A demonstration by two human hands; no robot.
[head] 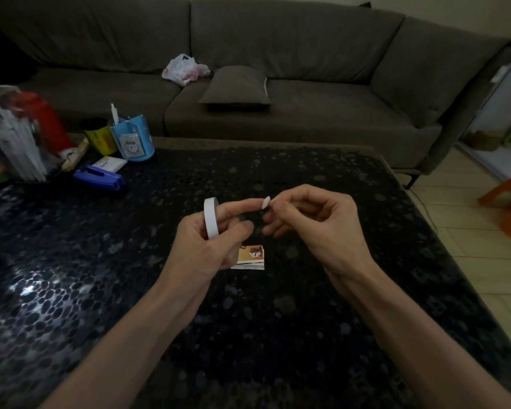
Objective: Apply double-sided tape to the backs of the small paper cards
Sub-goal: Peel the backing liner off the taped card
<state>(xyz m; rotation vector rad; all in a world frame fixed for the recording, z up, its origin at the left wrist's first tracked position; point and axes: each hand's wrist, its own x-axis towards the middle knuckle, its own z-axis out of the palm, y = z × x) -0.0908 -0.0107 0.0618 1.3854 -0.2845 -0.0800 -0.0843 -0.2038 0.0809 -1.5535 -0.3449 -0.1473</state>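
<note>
Both forearms came in from the bottom edge over the dark pebble-pattern table (71, 290). The left hand (201, 246) held the tape roll (211, 216), a thin white ring, upright w/ thumb and curled fingers round its lower part, index finger stretched out to the right. The right hand (316, 219) pinched a small white tape piece (266, 202) btwn thumb and forefinger, right at the tip of that left index finger. Whether the piece was stuck to the fingertip or only touching it couldn't be told. The other right fingers were loosely curled.

The small cards (252, 256) lay in a stack on the table under the left hand, partly hidden by it, printed side up, orange-brown pic on top.

Farther back, at the table's left end: a blue stapler (99, 175), a white box (109, 163), a blue pen holder (135, 137) and a yellow can (99, 137), close together.

Behind the table stood a grey sofa (307, 54) w/ a cushion (236, 85) and a plastic bag (183, 67) on its seat.
</note>
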